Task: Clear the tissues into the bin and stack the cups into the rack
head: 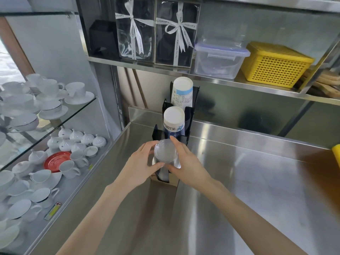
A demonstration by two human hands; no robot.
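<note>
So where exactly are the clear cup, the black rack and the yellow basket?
clear cup point(166, 151): head view, on its upturned round base, held between both hands.
black rack point(188, 120): head view, on its dark side wall beside the middle paper cups.
yellow basket point(274, 69): head view, on its lattice front, on the shelf.

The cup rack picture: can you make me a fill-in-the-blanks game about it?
1. Both hands, the left hand and the right hand, hold a stack of clear ____ cups.
2. The black cup rack already holds ____ stacks of white paper cups.
3. The basket on the shelf is coloured ____.
4. The saucer among the white teacups is ____.

Missing words: plastic; two; yellow; red
</note>
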